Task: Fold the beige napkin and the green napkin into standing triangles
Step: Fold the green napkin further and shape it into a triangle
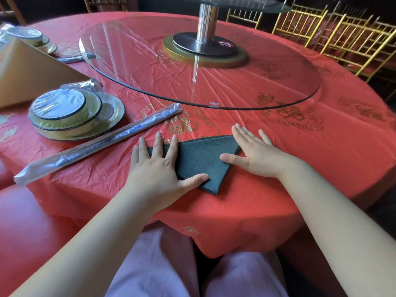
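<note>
At centre frame I see the dark green cloth napkin (199, 156), folded into a flat triangle and lying on the red plastic tablecloth (300, 159) with its point toward the near table edge. The left hand (157, 166) lies flat on its left part, fingers straight and spread, thumb at the lower corner. The right hand (255, 152) lies flat at its right corner, fingers straight, gripping nothing. The beige cloth napkin (27, 69) rises as a triangle at upper left. I read "22" on the round sticker (227, 44) on the turntable base. The blue print on the plastic-wrapped chopstick sleeve (102, 140) is illegible.
</note>
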Available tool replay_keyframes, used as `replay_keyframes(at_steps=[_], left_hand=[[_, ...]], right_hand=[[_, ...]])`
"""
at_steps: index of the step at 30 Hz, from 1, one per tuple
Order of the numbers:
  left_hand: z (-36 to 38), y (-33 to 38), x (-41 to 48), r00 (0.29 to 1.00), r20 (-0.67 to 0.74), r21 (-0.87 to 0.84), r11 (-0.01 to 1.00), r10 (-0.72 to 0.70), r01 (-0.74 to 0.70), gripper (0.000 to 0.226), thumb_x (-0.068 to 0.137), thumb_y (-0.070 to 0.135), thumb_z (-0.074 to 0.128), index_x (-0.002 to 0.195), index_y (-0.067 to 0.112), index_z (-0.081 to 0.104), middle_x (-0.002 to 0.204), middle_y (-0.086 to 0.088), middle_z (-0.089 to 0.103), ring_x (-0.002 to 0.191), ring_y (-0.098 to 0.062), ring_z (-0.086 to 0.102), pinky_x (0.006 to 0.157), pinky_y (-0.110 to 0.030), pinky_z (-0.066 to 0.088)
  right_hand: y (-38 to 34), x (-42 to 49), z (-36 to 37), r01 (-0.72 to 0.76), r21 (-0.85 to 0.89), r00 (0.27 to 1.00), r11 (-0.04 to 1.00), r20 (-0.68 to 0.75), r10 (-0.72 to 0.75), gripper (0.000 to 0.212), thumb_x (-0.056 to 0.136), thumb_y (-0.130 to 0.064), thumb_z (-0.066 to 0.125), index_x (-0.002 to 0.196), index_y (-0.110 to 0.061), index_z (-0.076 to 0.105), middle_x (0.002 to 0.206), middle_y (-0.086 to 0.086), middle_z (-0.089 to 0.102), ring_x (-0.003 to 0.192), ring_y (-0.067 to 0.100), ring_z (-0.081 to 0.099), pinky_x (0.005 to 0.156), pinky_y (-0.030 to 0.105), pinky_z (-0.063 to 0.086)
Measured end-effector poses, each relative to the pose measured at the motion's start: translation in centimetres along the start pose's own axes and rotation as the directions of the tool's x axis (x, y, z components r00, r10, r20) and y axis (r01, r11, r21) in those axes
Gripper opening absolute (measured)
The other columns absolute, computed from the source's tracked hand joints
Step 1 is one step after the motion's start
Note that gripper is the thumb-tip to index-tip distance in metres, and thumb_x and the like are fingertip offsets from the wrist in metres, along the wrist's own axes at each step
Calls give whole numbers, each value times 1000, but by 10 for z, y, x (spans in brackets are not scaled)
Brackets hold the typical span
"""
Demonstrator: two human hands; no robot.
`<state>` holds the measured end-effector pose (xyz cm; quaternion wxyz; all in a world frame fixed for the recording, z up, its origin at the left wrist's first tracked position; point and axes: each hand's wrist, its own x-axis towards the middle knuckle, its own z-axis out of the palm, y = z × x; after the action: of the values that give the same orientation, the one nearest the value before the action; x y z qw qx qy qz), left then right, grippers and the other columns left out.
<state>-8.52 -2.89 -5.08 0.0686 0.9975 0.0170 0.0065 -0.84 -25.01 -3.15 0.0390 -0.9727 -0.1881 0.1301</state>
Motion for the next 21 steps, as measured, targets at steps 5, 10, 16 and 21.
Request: replay_keyframes(at_steps=[5, 10, 16, 21], left_hand=[[3, -2, 0, 991, -74, 11, 994, 110, -109, 111, 53, 88, -7, 147, 30, -5, 157, 3, -10, 140, -20, -22, 111, -47, -16], [3, 6, -3, 956, -98, -24, 959, 277, -281, 96, 66, 71, -10, 148, 23, 3, 156, 10, -2, 138, -7, -18, 110, -36, -18], [6, 3, -3, 973, -49, -39, 973, 228, -229, 99, 60, 77, -14, 147, 28, -10, 156, 10, -8, 144, -22, -10, 114, -37, -6], [1, 0, -2, 991, 35, -68, 990, 128, -126, 122, 39, 92, -16, 145, 31, -15, 156, 6, -10, 143, -27, -13, 114, -39, -6]], right_hand=[[-13, -14, -6, 52, 77, 975, 996, -218, -34, 86, 86, -68, 29, 148, -20, -8, 157, -3, -10, 143, 10, -12, 114, 38, -14], [-56, -19, 1, 345, 117, 916, 931, -257, -307, 59, 95, -23, 45, 148, -20, 18, 156, -6, 14, 144, 7, 5, 114, 28, -3], [-56, -17, 16, 269, 78, 959, 960, -116, -259, 55, 98, -41, 29, 147, -38, 5, 157, -11, -1, 144, 12, -10, 117, 32, -8], [-42, -21, 15, 150, 23, 989, 988, -10, -150, 69, 80, -73, 23, 140, -54, -7, 155, -4, -20, 141, 17, -23, 115, 41, -13]])
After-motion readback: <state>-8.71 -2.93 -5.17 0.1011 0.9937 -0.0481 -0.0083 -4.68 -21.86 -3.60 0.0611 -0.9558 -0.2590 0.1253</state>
